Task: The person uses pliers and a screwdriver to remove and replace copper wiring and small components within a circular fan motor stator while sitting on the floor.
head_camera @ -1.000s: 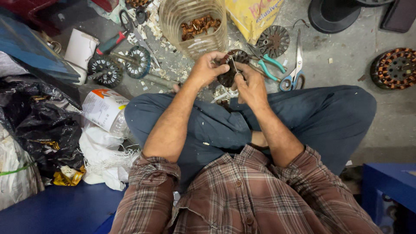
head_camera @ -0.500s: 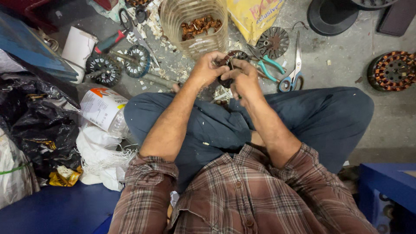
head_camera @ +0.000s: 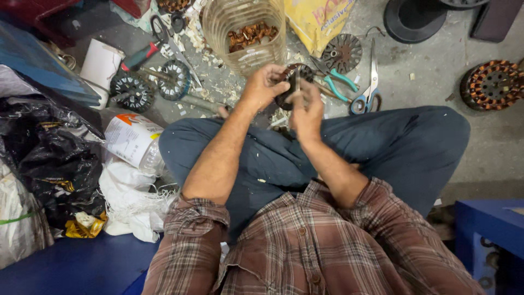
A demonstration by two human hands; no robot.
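I have my left hand (head_camera: 262, 87) and right hand (head_camera: 307, 112) both clamped on a dark motor stator (head_camera: 292, 82) held above my lap, copper scraps already lying in the clear jar (head_camera: 245, 33), while another wound stator (head_camera: 491, 84) waits untouched on the floor.

The left hand (head_camera: 263, 87) and the right hand (head_camera: 307, 112) meet above the crossed legs, both in a closed grip on the dark round wound motor core (head_camera: 289, 82) between them. Just beyond the hands, on the concrete floor (head_camera: 436, 65), stands the clear plastic jar (head_camera: 245, 33) with copper scraps (head_camera: 250, 34) in it. Right of the core lie the teal-handled pliers (head_camera: 341, 84) and, beside them, the blue-handled scissors (head_camera: 368, 93). Far right sits the copper-wound stator (head_camera: 493, 83). Left of the jar lie two dark toothed discs (head_camera: 153, 87).
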